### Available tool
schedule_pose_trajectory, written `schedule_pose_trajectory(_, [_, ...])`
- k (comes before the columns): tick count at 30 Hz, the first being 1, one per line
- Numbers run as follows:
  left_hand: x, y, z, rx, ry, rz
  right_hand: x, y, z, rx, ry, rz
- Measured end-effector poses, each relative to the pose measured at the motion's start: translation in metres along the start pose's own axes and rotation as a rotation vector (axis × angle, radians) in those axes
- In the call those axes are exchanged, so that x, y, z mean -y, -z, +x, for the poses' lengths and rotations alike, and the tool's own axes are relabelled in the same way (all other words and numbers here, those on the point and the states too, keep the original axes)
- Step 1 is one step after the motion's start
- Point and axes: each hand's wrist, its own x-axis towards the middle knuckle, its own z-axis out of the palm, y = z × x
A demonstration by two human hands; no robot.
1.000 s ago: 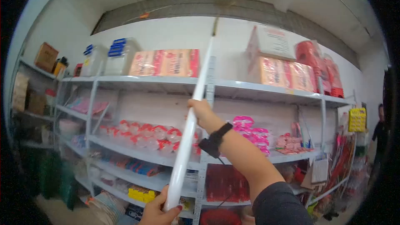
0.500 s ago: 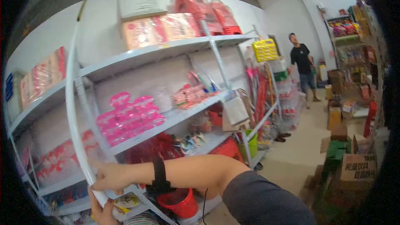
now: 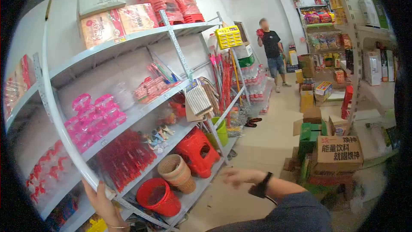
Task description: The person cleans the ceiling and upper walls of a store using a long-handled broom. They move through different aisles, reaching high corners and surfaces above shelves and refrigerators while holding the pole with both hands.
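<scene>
My left hand (image 3: 101,202) is closed around the lower end of a long white pole (image 3: 68,146). The pole leans up along the front of a metal shelf rack, with a thin brownish rod (image 3: 48,7) at its top. My right hand (image 3: 242,177), a black band on its wrist, hangs over the aisle floor with fingers loosely stretched and nothing in them. Left of that hand on the bottom shelf are a red stool (image 3: 198,152), woven tan baskets (image 3: 177,172) and a red bucket (image 3: 158,197).
The rack (image 3: 137,131) holds pink packs (image 3: 92,122) and wrapped red stools (image 3: 159,0). Cardboard boxes (image 3: 339,152) stand on the right of the aisle floor (image 3: 257,154). Farther back, a person (image 3: 271,49) in a black shirt stands holding something red.
My right hand has left the pole and moved right over the aisle. The left hand still grips the pole. My view has turned right; the person's hand is now raised with a red thing.
</scene>
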Motion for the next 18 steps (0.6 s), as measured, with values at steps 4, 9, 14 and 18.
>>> schedule_pose_trajectory(4, [-0.022, 0.012, 0.002, 0.114, 0.042, 0.116, -0.025, 0.001, -0.101, -0.425, -0.152, 0.274])
schedule_pose_trajectory(9, [-0.039, 0.026, 0.013, 0.141, 0.055, 0.072, 0.001, -0.018, -0.165, -0.590, -0.105, 0.151])
schedule_pose_trajectory(14, [-0.067, 0.024, 0.015, 0.169, 0.078, -0.031, 0.021, -0.047, -0.234, -0.759, -0.079, 0.223])
schedule_pose_trajectory(18, [-0.068, 0.032, 0.023, 0.182, 0.079, 0.009, 0.012, -0.045, -0.261, -0.767, -0.115, 0.155])
